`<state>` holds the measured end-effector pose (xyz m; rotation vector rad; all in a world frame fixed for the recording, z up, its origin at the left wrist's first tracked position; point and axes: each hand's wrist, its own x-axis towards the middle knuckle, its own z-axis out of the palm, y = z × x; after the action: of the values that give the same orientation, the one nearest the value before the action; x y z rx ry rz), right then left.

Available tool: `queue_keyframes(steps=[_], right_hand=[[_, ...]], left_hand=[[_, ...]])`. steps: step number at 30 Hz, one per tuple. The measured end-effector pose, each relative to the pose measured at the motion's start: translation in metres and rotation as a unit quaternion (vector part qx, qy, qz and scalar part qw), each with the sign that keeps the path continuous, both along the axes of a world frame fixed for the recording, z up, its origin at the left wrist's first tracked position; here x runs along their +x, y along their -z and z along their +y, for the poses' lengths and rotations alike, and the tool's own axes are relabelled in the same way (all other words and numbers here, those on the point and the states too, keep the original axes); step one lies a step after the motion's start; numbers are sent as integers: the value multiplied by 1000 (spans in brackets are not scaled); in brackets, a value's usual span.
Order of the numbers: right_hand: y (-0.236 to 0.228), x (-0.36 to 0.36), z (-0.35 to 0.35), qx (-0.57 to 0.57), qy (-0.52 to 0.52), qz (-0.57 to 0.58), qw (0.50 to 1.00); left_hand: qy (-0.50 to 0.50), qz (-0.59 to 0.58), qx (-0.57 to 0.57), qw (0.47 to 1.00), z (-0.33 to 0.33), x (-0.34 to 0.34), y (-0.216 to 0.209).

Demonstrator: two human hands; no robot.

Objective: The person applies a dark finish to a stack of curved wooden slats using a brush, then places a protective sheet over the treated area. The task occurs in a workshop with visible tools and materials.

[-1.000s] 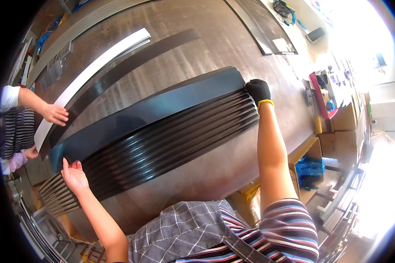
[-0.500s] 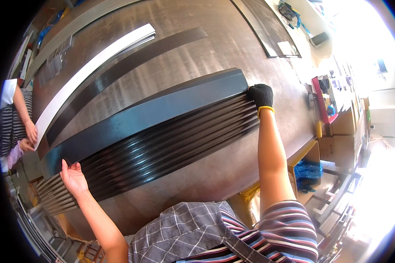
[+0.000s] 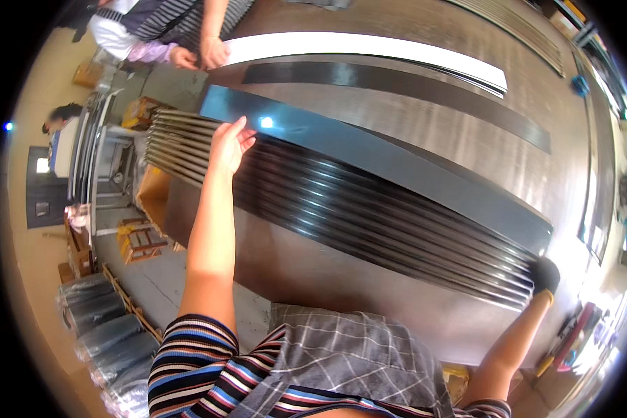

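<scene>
A long blue-grey flat strip (image 3: 397, 164) lies slanting along the far side of a row of dark, glossy ribbed bars (image 3: 369, 212). My bare left hand (image 3: 231, 146) is at the strip's near edge, close to its left end. Its uppermost digit stretches up over the strip and the others are loosely bent and apart. My right hand (image 3: 545, 274), in a black glove with a yellow cuff, is at the right end of the bars, just below the strip's right end. Its fingers are hidden in the dark shape of the glove.
Beyond lie a dark flat strip (image 3: 404, 87) and a white strip (image 3: 369, 47) on the brown tabletop (image 3: 327, 289). Another person's hands (image 3: 212, 52) are at the white strip's left end. A wooden stool (image 3: 139, 237) and wrapped rolls (image 3: 111, 327) stand at lower left.
The view has swung to the left, so the strips and bars slant the other way. My left hand remains by the strip's left end; my gloved right hand now appears lower, beside the bars' ends.
</scene>
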<state>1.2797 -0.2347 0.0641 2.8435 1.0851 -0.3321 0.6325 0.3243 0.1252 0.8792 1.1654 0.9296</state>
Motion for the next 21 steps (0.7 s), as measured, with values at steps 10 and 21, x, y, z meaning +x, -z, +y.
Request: queue_keyframes(steps=[10, 21], right_hand=[[5, -1, -13, 214, 240, 228, 919], [0, -4, -12, 221, 310, 257, 888]], left_hand=[[165, 397, 135, 893, 47, -69, 11], [155, 535, 315, 768, 37, -78, 45]])
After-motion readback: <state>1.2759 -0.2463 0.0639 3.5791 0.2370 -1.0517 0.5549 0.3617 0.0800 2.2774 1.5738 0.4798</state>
